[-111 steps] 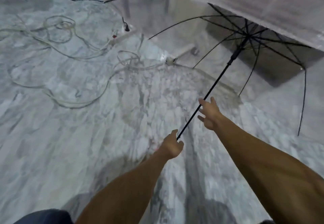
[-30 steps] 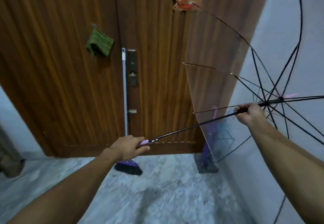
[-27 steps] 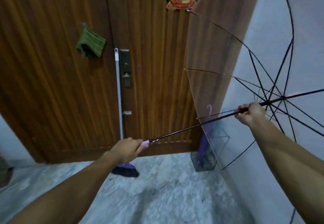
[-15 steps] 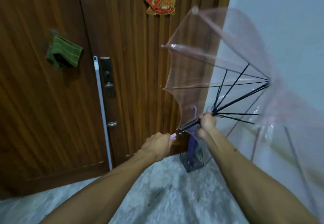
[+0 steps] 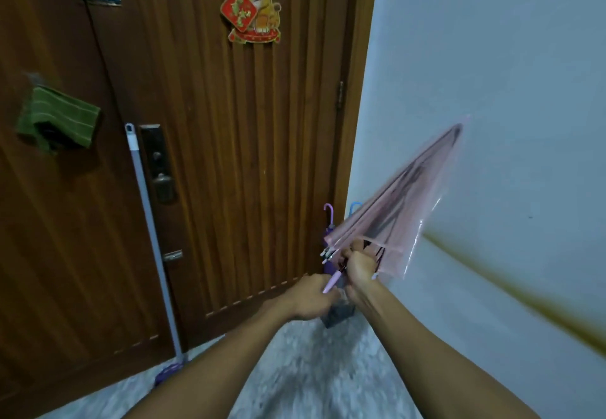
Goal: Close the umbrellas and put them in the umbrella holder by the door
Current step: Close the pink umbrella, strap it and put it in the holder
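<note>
The clear pink umbrella [image 5: 403, 202] is folded shut and points up to the right, along the wall. My left hand [image 5: 311, 295] grips its pale pink handle [image 5: 331, 282]. My right hand [image 5: 359, 269] grips the shaft at the base of the folded ribs. Just beyond my hands, in the corner by the door, stands the dark wire umbrella holder [image 5: 337, 313]. A purple umbrella [image 5: 329, 222] and a blue-handled umbrella [image 5: 354, 207] stand in it, mostly hidden behind my hands and the canopy.
A brown wooden door [image 5: 229, 156] fills the left side, with a broom [image 5: 147, 222] leaning on it and a green cloth [image 5: 55, 120] hanging. A white wall [image 5: 492, 90] is on the right. Marble floor [image 5: 311, 369] lies below.
The canopy has collapsed from half open to fully folded. My right hand slid down the shaft toward my left hand. The view has come closer to the corner holder.
</note>
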